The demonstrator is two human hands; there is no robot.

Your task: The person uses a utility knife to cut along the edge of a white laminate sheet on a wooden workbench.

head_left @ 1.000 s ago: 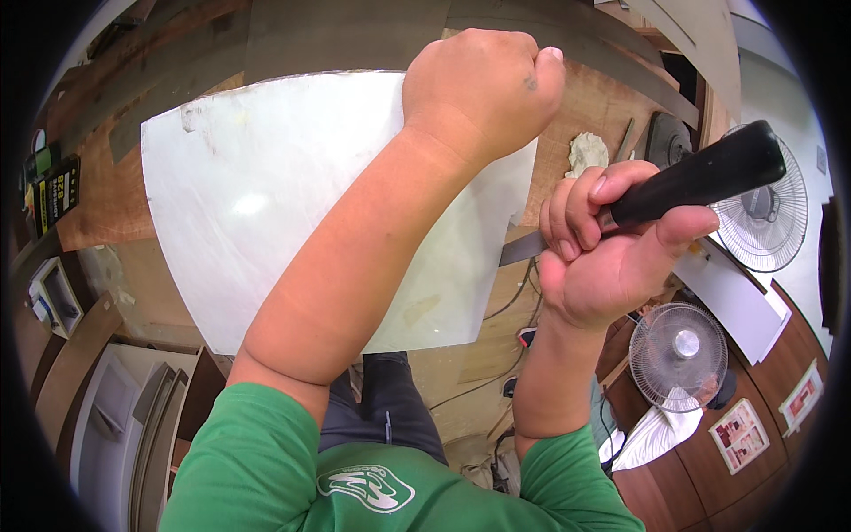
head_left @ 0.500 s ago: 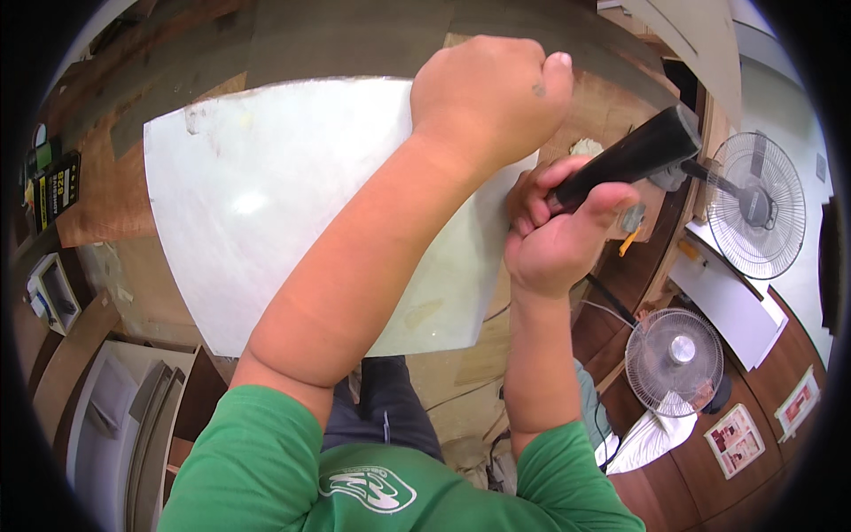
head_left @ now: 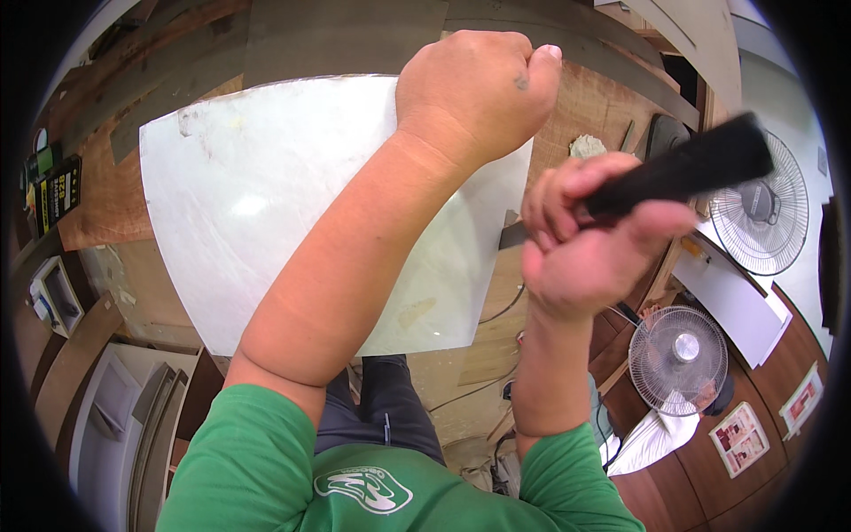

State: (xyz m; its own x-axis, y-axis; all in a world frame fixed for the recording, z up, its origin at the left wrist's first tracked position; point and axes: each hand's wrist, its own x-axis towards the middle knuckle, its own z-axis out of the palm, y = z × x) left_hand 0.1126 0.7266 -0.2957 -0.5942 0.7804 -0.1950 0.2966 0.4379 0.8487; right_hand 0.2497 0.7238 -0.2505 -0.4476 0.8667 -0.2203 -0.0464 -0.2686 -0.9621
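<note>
My left hand (head_left: 479,93) is closed in a fist at the far right edge of a large white sheet (head_left: 266,213), its thumb pressed along the side. Whatever it holds, if anything, is hidden from above. Off the sheet's right side, my right hand (head_left: 589,235) grips a tool with a thick black handle (head_left: 687,168). The handle sticks out up and to the right, blurred by motion. A dark grey piece (head_left: 512,233) shows beyond the fingers, in line with the handle; I cannot tell its kind. The sheet lies on a wooden workbench (head_left: 106,208).
A pale lump (head_left: 586,146) and a dark flat object (head_left: 665,135) lie on the bench's right part. Two fans (head_left: 760,202) stand to the right, the lower one (head_left: 678,359) near a partly visible person. A black-and-yellow container (head_left: 60,191) sits far left, above a cabinet (head_left: 115,426).
My right hand has swung to the right, carrying the black-handled tool away from the sheet, and the grey piece has come into sight. My left fist has shifted slightly left.
</note>
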